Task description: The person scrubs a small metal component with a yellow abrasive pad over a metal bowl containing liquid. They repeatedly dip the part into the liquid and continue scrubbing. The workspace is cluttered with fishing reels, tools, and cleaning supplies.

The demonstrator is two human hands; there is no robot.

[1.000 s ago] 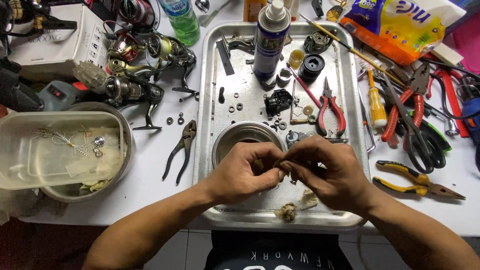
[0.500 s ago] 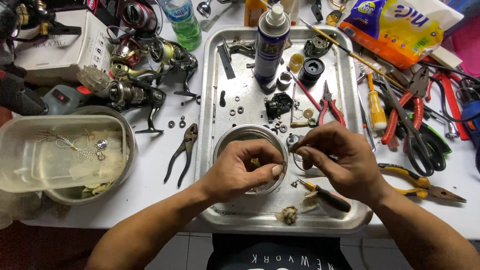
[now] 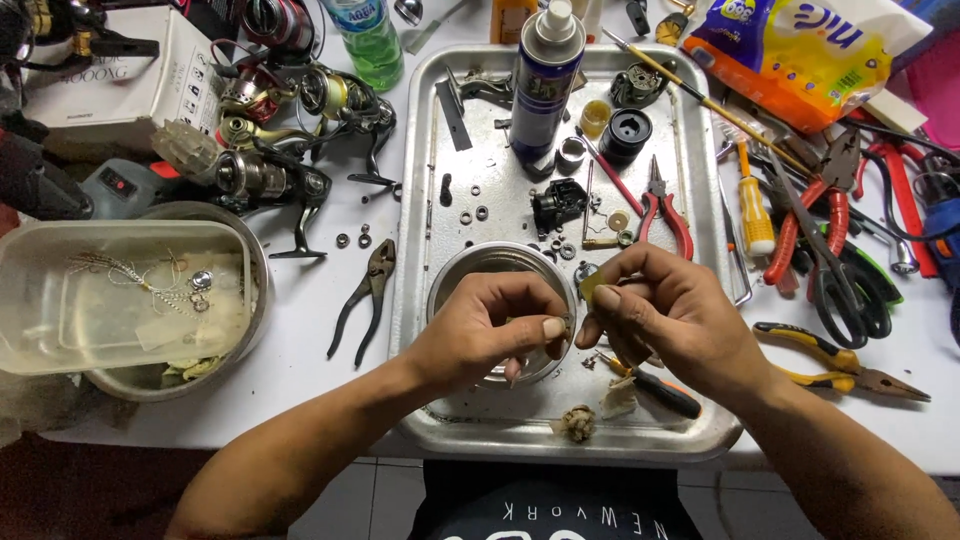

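Right now I have both hands low over the near half of the metal tray [image 3: 700, 250], above the small round tin [image 3: 470, 268] that sits in it; what lies inside the tin I cannot tell, since my knuckles cover most of it. My left hand [image 3: 490, 335] has its fingers pressed together, thumb against forefinger, pinching a small metal part [image 3: 568, 322] that is too tiny to make out. My right hand [image 3: 670, 320] pinches a small round yellowish piece [image 3: 592, 288] between thumb and forefinger, just beside the left fingertips. Further up the tray stand a spray can [image 3: 545, 85], a black round cap [image 3: 627, 135], a black reel part [image 3: 557, 203], red-handled pliers [image 3: 665, 205] and scattered washers. Near the tray's front edge lie a crumpled wad [image 3: 577, 422] and a black-handled tool [image 3: 655, 390]. Left of the tray, on the tabletop [image 3: 300, 340], a clear plastic tub [image 3: 110, 295] holding wire bits and a small ring rests in a steel bowl [image 3: 255, 275], with dark pliers [image 3: 365, 295] between bowl and tray. Fishing reels [image 3: 270, 150] crowd the far left, hand tools [image 3: 830, 240] the right. Open room is only the bare strip of tray floor just ahead of my wrists.
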